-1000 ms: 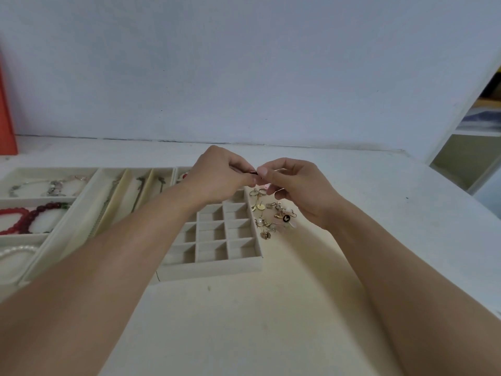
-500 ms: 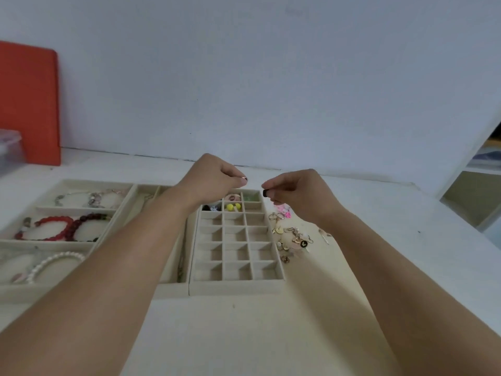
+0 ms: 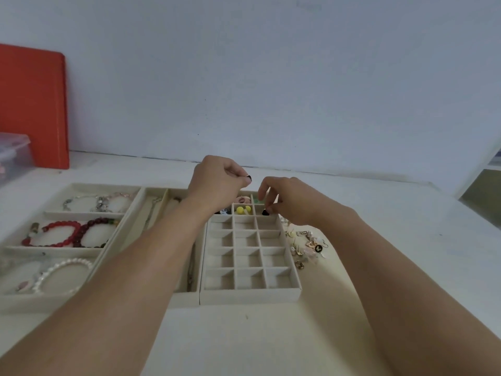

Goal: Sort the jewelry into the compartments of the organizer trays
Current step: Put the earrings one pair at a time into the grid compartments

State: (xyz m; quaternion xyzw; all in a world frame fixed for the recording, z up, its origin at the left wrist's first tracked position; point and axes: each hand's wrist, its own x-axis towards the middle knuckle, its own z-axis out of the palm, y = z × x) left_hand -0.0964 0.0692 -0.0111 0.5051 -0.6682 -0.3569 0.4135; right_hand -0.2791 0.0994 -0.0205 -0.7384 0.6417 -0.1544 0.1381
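Observation:
A cream grid tray (image 3: pixel 292 290) with many small compartments lies in the middle of the table. My left hand (image 3: pixel 217 183) hovers over its far end and pinches a small black earring (image 3: pixel 249 178) at its fingertips. My right hand (image 3: pixel 287 202) reaches down at the far right compartments and pinches a second black earring (image 3: pixel 265 212) just above the tray. Yellow studs (image 3: pixel 241 210) and other pieces fill the far compartments. A loose pile of gold earrings (image 3: pixel 306 244) lies on the table right of the tray.
Left of the grid tray sit a narrow tray with chains (image 3: pixel 151 213) and a wide tray (image 3: pixel 16 297) holding red bead bracelets (image 3: pixel 67 232), a pearl bracelet (image 3: pixel 62 270) and silver bracelets (image 3: pixel 100 203). An orange board (image 3: pixel 32 104) and a clear plastic box (image 3: pixel 13 156) stand at the far left.
The two hands, joined on one piece a second ago, have drawn apart. My right hand has dropped toward the tray's far right compartments. The view has swung left.

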